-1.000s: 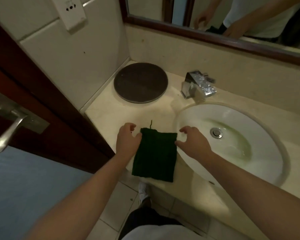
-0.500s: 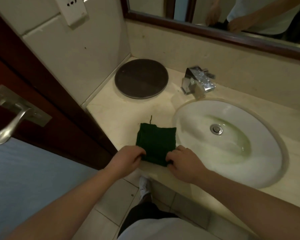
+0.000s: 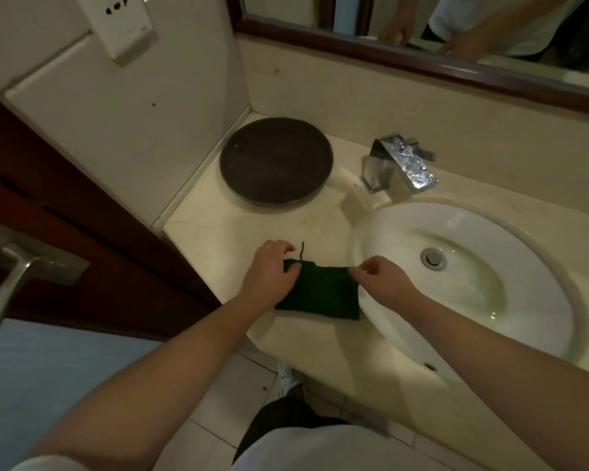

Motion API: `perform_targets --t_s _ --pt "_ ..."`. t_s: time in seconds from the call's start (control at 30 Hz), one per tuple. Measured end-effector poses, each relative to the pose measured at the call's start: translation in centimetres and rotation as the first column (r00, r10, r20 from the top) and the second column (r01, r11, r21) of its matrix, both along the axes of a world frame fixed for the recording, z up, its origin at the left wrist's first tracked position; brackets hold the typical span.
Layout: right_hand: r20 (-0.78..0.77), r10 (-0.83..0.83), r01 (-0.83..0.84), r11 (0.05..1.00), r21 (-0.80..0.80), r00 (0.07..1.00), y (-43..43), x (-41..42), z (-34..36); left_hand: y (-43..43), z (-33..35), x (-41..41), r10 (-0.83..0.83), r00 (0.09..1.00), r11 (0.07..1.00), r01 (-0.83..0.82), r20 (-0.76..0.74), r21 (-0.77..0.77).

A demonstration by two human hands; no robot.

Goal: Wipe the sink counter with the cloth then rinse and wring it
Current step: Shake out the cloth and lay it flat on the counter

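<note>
Dark green cloth (image 3: 322, 294) lying folded on the pale stone desk (image 3: 218, 229), near its front edge and just left of the white oval sink (image 3: 402, 321); its right edge reaches the sink's rim; a loose thread rises from its far left corner. Left hand (image 3: 269, 277) at the cloth's far left corner, thumb and fingers curled and pinching the fabric there; right hand (image 3: 380, 278) at the far right corner, fingertips drawn together on the cloth's edge in a pinch; both forearms extend from the lower frame. Sink basin with a metal drain (image 3: 432, 258) at centre and a greenish stain running across its floor; chrome faucet (image 3: 400, 163) standing on the desk behind the basin. Round dark tray (image 3: 275, 161) in the desk's far left corner, well apart from the cloth. Wood-framed mirror (image 3: 422, 15) above the backsplash; brown door with a metal lever handle (image 3: 11, 283) at left.
</note>
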State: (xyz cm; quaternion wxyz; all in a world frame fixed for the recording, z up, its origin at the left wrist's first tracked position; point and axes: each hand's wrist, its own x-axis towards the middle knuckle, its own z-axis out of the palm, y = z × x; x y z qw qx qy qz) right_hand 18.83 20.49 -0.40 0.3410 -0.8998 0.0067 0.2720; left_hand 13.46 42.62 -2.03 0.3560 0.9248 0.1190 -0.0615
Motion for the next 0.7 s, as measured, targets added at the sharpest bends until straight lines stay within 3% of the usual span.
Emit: perform_targets --t_s 0.07,0.13,0.3,0.4,0.47,0.57,0.63,0.7 --pt "-0.184 -0.050 0.053 0.998 0.016 0.982 0.2 0.0 -0.6 0.3 -0.4 0.4 -0.138 0.988 0.987 0.143 -0.076 0.072" --pt "-0.272 -0.040 0.037 0.999 -0.015 0.961 0.4 -0.1 -1.3 0.4 -0.7 1.0 -0.261 0.954 0.942 0.285 -0.149 0.175" --pt "-0.188 0.037 -0.037 0.999 0.000 0.981 1.8 0.1 -0.9 1.0 -0.6 3.0 -0.326 0.922 0.927 0.355 -0.208 0.121" --pt "-0.103 0.075 -0.070 0.996 0.052 0.992 2.8 1.1 1.0 2.1 -0.2 3.5 -0.334 0.923 0.942 0.328 -0.191 -0.066" --pt "-0.022 0.133 -0.132 0.989 0.065 0.991 3.6 2.8 3.1 3.4 0.0 3.9 -0.256 0.937 0.934 0.175 -0.239 -0.313" --pt "0.065 0.257 -0.263 0.956 0.127 0.964 5.8 5.8 6.8 5.7 0.3 4.6 -0.179 0.924 0.769 -0.082 -0.337 -0.634" --pt "0.121 0.344 -0.359 0.923 0.136 0.931 7.7 7.9 9.0 6.5 0.8 5.2 -0.147 0.925 0.639 -0.183 -0.351 -0.747" --pt "0.191 0.399 -0.422 0.901 0.101 0.897 9.6 10.2 10.6 7.0 1.5 6.2 -0.095 0.938 0.571 -0.223 -0.333 -0.790"
